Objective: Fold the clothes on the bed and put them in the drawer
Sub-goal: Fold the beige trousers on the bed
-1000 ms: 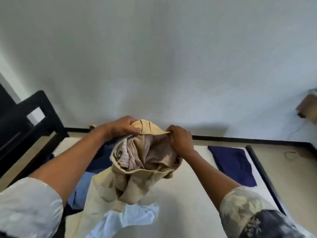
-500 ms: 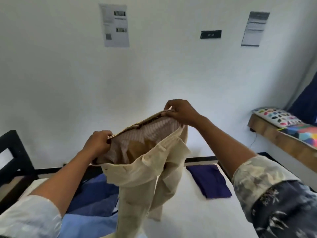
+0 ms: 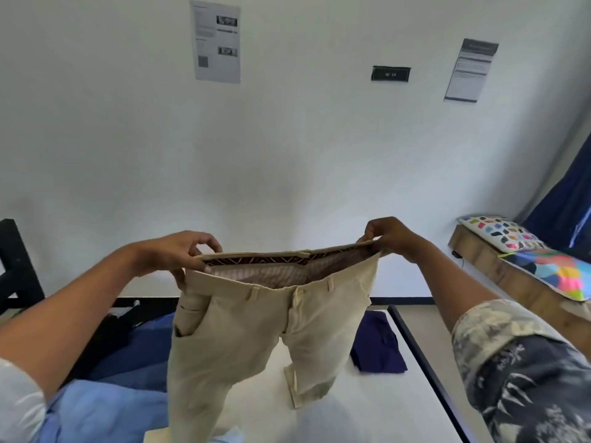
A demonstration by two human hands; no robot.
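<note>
Far left edge: black bed frame point(image 3: 17, 270). Lower left: pile of blue clothes point(image 3: 105, 407) on the bed point(image 3: 358, 407), white mattress showing at lower centre.

Left hand point(image 3: 179, 255), centre left: we see its grip pinching the left end of the waistband, thumb under and fingers over, index finger curled up above the cloth.

Centre: beige trousers point(image 3: 262, 334) held up in the air above the bed, front toward us, waistband pulled straight between both hands, patterned lining visible inside. Both legs hang down. We cannot tell if the hems touch the mattress.

Upper centre left, on the white wall: printed sheet point(image 3: 216, 41). Right of it, a small black plaque point(image 3: 390, 73).

Right hand point(image 3: 391, 235), centre right: grip pinching the right end of the waistband, fingers curled over the edge.

Below it, a folded navy garment point(image 3: 380, 350) lies flat on the bed near the right rail, partly hidden by a trouser leg.

Upper right: second sheet point(image 3: 471, 71). Right edge: colourful cushions point(image 3: 499, 233).
</note>
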